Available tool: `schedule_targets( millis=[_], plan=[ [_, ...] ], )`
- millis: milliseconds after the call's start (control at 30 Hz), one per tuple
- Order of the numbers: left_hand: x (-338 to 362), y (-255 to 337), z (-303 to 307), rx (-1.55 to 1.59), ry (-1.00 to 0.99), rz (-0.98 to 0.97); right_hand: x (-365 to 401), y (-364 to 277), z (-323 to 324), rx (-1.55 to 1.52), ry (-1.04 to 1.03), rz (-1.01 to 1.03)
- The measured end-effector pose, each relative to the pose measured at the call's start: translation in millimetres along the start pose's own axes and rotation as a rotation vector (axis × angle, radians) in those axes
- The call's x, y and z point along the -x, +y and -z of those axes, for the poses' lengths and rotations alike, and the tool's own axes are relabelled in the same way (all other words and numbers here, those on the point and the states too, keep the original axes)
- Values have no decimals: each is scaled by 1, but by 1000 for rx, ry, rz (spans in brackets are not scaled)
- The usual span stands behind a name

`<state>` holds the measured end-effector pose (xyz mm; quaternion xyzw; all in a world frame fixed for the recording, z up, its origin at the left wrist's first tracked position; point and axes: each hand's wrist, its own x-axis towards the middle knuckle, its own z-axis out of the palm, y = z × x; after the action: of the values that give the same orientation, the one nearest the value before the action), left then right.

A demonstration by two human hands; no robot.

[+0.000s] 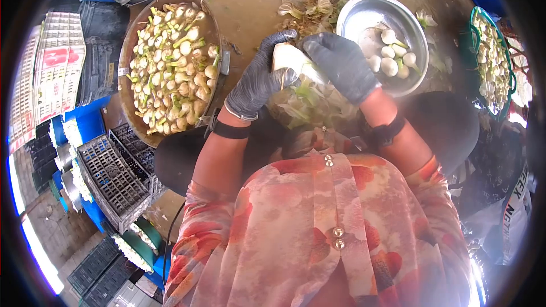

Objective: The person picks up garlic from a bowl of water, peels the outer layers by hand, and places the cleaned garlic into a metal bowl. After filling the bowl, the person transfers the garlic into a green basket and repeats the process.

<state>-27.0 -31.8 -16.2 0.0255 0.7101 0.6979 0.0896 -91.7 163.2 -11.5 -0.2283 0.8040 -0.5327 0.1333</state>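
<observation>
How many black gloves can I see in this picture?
2. One is on the left hand, one on the right hand; both grip the white vegetable beside the metal bowl. Others may be hidden beyond the dark edges.

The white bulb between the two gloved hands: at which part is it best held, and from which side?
Hold the white bulb at its round body, from its two opposite sides, as the left hand and right hand do now. The green leaves hang limp below it toward the person, so they would probably give a poor hold.
</observation>
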Motion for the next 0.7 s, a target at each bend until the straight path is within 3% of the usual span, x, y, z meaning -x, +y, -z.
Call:
schedule_targets(
  millis=[67, 200, 333, 433, 533, 567, 633, 700],
  plan=[
    [-2, -1, 3, -17, -8, 27, 7, -17, 4, 46, 19, 3],
    [-1, -7, 2, 161, -61, 101, 12, -11, -2, 237, 155, 221],
    [-1, -5, 1, -75, -135, 35, 11, -7, -1, 326, 66, 44],
    [-2, 9, -5, -226, -143, -88, 3, -5, 0, -51, -98, -293],
    [-2, 14, -5, -331, -145, -211, -2, -4, -2, -80, -164, -215],
    [-4, 10, -3, -327, -136, -233, 3, -12, 3, -252, -150, -489],
    [-3, 13, -1, -362, -100, -266, 6, 22, -13, -406, -103, -83],
    [-1, 13, 2, -355, -77, -264, 3, 56, -16, 340, -204, 221]
  ],
)
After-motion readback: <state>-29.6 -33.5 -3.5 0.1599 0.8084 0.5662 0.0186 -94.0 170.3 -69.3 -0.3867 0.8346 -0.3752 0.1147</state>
